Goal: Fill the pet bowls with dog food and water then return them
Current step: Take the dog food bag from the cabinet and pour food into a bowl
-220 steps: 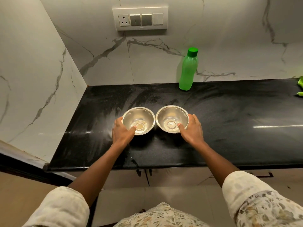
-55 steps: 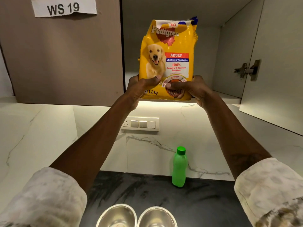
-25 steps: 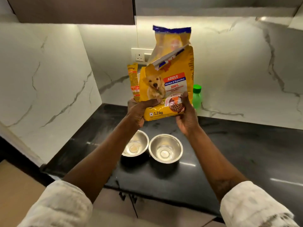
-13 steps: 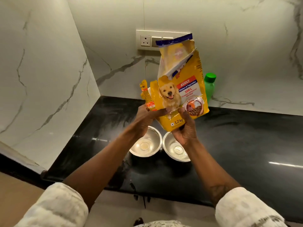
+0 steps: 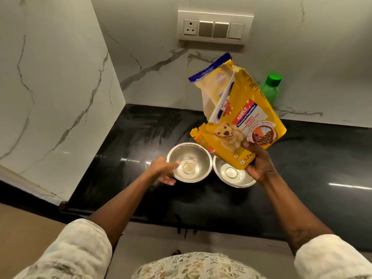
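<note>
**Hand and Bag Position Over the Bowls**

Right hand: raised above the black countertop, with fingers and thumb clamped on the bottom corner of the yellow dog food bag. The bag is tilted, and its opened top points up and to the left.

Left hand: forearm extended, thumb over the near-left rim of the left steel bowl, fingers curled under its wall. The hand's outline is blurred.

Right steel bowl: on the countertop just beside the left one, its far rim hidden by the bag.

Green bottle: upright against the marble wall, partly behind the bag. A switch panel is mounted above.
</note>
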Demonstrator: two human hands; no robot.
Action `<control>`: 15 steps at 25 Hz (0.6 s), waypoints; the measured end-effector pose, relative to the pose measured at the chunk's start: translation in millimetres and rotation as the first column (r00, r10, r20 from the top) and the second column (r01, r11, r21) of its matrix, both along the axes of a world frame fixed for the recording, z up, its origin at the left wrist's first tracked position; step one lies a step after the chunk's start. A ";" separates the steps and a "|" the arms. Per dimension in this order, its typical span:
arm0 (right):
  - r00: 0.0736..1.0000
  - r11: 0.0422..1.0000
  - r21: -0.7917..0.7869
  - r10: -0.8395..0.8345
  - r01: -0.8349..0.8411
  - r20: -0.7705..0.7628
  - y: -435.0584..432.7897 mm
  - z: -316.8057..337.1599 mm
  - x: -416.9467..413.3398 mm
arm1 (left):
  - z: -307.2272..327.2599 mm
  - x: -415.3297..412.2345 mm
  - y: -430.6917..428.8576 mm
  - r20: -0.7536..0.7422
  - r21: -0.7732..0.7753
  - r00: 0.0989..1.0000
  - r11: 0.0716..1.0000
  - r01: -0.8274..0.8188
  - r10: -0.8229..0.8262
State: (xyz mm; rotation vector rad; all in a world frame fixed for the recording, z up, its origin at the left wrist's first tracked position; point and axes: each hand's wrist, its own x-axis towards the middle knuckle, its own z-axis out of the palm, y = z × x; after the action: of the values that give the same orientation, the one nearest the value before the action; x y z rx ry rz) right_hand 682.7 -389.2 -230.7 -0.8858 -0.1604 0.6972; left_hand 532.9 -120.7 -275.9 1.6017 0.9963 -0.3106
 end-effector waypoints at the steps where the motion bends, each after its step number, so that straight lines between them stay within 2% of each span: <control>1: 1.000 1.000 -0.003 -0.008 0.008 -0.002 -0.1 -1.0 -1.7 | -2.7 -1.1 -2.8 0.035 -0.013 0.999 1.000 -0.008 0.009; 6: 0.998 0.998 -0.055 -0.029 0.032 0.051 -0.9 -2.3 -1.0 | 14.5 -5.0 -5.5 0.190 0.048 0.975 0.991 -0.125 0.114; 8: 0.997 0.996 -0.082 -0.034 0.040 0.076 -0.4 1.2 0.4 | 26.5 -6.3 -5.8 0.210 0.094 0.974 0.989 -0.110 0.088; 15: 0.989 0.984 -0.174 0.003 0.023 0.149 8.4 21.1 3.3 | 41.5 -0.9 -11.6 0.262 0.096 0.965 0.994 -0.057 0.030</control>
State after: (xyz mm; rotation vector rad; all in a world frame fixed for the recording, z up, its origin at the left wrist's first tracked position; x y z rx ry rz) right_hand 686.1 -380.8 -209.5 -1.1081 -0.2303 0.6428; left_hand 532.1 -132.2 -234.4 1.6616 0.8543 -0.0159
